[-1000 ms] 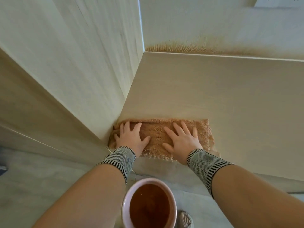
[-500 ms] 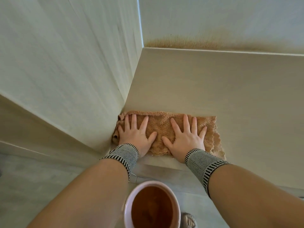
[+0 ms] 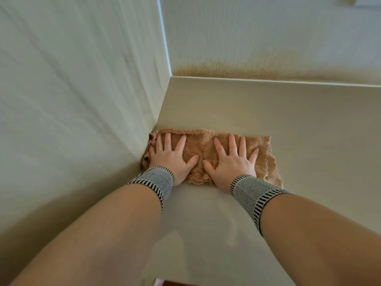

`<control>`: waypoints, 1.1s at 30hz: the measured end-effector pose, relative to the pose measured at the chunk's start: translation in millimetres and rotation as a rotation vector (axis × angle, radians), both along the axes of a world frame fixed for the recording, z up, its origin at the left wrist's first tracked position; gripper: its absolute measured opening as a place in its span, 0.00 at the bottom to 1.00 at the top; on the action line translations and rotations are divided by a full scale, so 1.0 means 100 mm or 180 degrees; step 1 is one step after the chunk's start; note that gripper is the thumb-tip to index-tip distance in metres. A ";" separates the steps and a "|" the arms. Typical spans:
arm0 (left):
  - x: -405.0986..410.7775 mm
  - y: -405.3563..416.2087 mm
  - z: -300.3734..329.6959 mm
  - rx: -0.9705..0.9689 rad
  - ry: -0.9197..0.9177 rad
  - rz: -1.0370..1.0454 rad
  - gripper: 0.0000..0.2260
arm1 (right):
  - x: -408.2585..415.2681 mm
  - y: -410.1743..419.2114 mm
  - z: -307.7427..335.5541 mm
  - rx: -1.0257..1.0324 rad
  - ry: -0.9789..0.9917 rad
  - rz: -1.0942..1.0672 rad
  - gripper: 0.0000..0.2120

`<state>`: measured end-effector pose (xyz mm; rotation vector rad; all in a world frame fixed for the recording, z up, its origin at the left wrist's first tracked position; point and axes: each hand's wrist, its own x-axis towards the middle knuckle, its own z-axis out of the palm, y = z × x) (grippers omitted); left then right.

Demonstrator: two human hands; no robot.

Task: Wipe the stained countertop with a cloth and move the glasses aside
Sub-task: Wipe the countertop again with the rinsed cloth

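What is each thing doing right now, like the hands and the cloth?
Left hand: flat, fingers spread, pressing the cloth.
Right hand: flat, fingers spread, pressing the cloth.
Cloth: spread on the countertop, bunched against the left wall.
Countertop: bare ahead of the cloth.
Back wall: brown stain along its bottom edge.

— What was hidden under the left hand and right hand?
— The middle of the cloth; its left end was bunched against the side wall.
— Anything cut off?
— A pale rim at the bottom edge, too little to identify; the back wall was blurred.
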<state>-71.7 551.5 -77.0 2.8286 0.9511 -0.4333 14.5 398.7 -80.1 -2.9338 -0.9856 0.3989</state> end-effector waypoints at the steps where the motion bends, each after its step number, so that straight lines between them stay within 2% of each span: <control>1: 0.11 0.07 0.00 -0.0007 -0.0017 0.0011 0.36 | 0.11 0.07 0.00 0.0007 -0.0011 -0.0004 0.37; 10: 1.15 0.70 -0.02 0.0078 -0.0078 0.0002 0.35 | 1.13 0.71 0.00 0.0079 -0.0028 -0.0010 0.38; 17: 1.78 1.05 -0.04 0.0154 -0.0188 0.0076 0.35 | 1.72 1.16 -0.03 0.0280 -0.0038 0.0071 0.33; 25: 2.15 1.28 -0.09 0.0265 -0.0414 0.0131 0.33 | 2.09 1.51 -0.04 0.1029 -0.0219 0.0589 0.25; 29: 2.20 1.23 -0.05 0.0251 -0.0274 0.0327 0.31 | 2.30 1.45 0.05 0.0779 -0.0047 0.0775 0.26; 31: 2.28 1.07 -0.03 0.0249 -0.0181 0.0441 0.32 | 2.39 1.23 0.08 0.0666 -0.0038 0.0625 0.29; 33: 2.41 0.80 -0.02 0.0210 -0.0167 0.0271 0.31 | 2.51 0.89 0.09 0.0532 -0.0088 0.0278 0.32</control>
